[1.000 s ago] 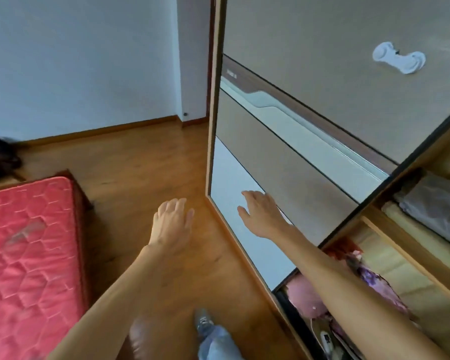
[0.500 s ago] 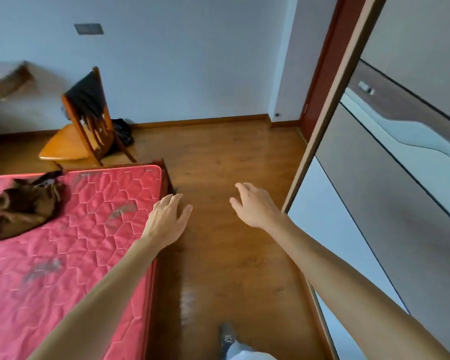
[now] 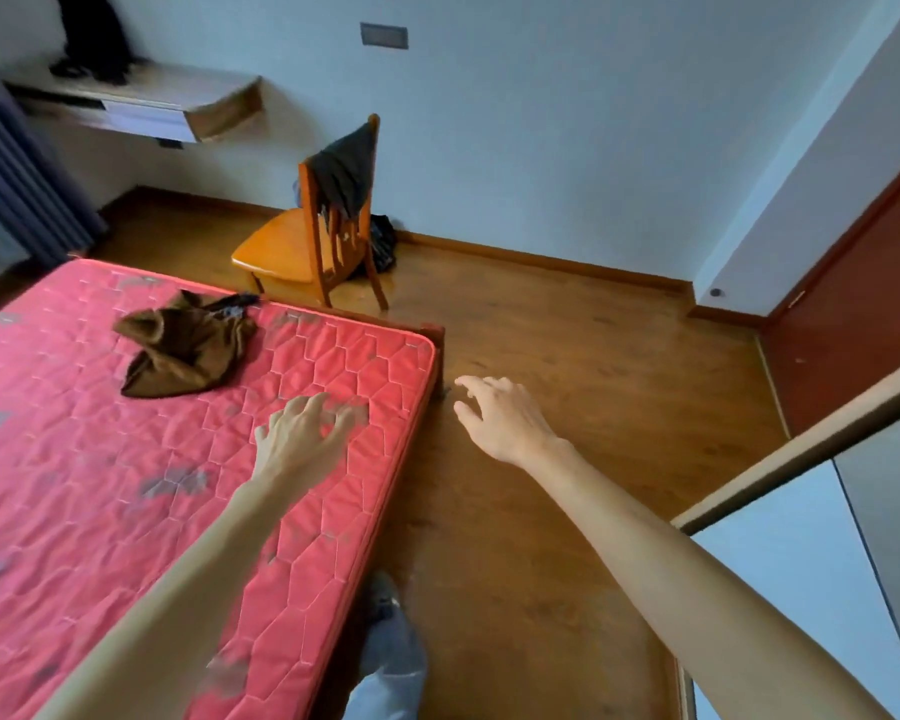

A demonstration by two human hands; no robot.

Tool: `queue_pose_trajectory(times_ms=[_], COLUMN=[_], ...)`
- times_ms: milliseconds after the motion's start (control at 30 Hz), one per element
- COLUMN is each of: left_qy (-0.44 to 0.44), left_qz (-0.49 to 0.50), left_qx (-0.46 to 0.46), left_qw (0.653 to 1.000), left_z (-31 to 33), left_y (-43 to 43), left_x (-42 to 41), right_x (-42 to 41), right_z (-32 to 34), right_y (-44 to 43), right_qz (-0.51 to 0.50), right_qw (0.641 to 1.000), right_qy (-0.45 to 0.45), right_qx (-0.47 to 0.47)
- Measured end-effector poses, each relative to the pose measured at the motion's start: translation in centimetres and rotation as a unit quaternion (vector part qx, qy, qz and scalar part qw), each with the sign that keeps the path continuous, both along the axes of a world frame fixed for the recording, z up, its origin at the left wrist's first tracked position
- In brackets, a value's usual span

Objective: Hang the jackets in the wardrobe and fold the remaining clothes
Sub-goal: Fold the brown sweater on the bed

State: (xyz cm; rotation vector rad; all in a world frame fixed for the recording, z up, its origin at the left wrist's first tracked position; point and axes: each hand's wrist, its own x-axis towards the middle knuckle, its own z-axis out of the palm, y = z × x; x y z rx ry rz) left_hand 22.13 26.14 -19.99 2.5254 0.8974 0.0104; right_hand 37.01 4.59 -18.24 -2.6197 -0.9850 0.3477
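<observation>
Turned away from the wardrobe point(image 3: 811, 449), the left hand point(image 3: 302, 439) now hovers over the bed point(image 3: 74, 459), the right hand point(image 3: 505, 418) over the floor point(image 3: 593, 356), both grips open and empty; a brown garment point(image 3: 188, 350) lies crumpled on the bed, upper left.

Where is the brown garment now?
Head view, left of centre: the brown garment lies crumpled on the red mattress, near its far edge and the wooden chair.

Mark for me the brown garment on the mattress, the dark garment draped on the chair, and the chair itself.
brown garment point(image 3: 185, 350): head view, middle of the crumpled heap.
dark garment point(image 3: 345, 171): head view, part draped over the backrest.
chair point(image 3: 276, 246): head view, bare seat.
</observation>
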Motion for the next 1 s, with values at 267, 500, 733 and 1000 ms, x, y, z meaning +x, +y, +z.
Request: queue_pose_trajectory(times_ms=[267,500,733,1000], left_qy=[0.003,0.022,0.012,0.055], left_qz=[0.073,0.136,0.238,0.312], left_qx=[-0.012,-0.016,-0.019,-0.062], left_qw=[0.997,0.99,0.971,0.946], left_z=[-1.5,-2.2,-3.2,-5.6], left_y=[14.3,23.7,30.1,37.4], left_x=[5.4,7.9,9.5,16.1], right_x=[9.0,14.3,19.0,27.1], right_z=[-1.5,-1.7,-2.7,-5.8], right_y=[14.8,27.3,39.0,52.3], right_qz=[0.107,0.183,0.279,0.4], right_qw=[0.989,0.975,0.957,0.911], right_qy=[-0.068,-0.092,-0.051,-0.067], right_qx=[-0.069,-0.083,-0.057,-0.07])
